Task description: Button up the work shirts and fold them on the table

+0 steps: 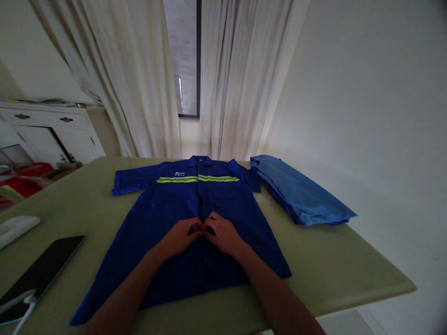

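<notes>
A dark blue work shirt [167, 218] with a yellow-green reflective stripe across the chest lies flat, front up, on a pale green table [331, 265]. My left hand [181, 236] and my right hand [221, 234] meet at the shirt's front opening, about halfway down. Both have their fingers curled and pinched on the placket edges, fingertips almost touching each other. What sits between the fingertips is too small to see.
A folded lighter blue garment [300, 193] lies at the table's right. A dark tablet [38, 272] with a white cable [21, 302] sits at the left front, a white object [16, 228] behind it. White drawers [52, 132], curtains and a window stand beyond.
</notes>
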Demonstrator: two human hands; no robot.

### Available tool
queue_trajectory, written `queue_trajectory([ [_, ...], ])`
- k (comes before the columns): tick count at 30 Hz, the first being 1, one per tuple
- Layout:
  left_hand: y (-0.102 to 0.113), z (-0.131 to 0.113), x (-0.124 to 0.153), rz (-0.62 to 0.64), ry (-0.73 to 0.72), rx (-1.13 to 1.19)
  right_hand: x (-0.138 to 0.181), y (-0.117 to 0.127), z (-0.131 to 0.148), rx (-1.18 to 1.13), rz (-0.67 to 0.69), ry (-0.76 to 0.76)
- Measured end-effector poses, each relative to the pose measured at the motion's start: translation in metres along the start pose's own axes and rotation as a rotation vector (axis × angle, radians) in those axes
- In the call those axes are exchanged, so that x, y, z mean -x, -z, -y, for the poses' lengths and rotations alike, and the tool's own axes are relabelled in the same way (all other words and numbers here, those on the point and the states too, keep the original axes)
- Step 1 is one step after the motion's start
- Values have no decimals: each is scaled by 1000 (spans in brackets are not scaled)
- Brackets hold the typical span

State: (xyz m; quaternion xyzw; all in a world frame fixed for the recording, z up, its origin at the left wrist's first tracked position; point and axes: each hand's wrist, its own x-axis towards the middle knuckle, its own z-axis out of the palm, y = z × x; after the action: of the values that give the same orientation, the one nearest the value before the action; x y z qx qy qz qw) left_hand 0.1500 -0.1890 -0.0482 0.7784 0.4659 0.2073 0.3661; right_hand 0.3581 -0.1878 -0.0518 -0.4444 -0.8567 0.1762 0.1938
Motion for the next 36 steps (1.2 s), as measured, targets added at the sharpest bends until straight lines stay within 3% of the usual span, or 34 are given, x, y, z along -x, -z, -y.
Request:
queue_trajectory([
  [21, 1, 9, -4, 17, 17, -40, 2, 0, 5, 65, 55, 20],
  [28, 0, 6, -3, -15, 26, -101, -3, -6, 4, -125, -14, -49],
  [36, -7, -2, -5, -71, 123, -233, -2, -9, 13, -73, -37, -48],
])
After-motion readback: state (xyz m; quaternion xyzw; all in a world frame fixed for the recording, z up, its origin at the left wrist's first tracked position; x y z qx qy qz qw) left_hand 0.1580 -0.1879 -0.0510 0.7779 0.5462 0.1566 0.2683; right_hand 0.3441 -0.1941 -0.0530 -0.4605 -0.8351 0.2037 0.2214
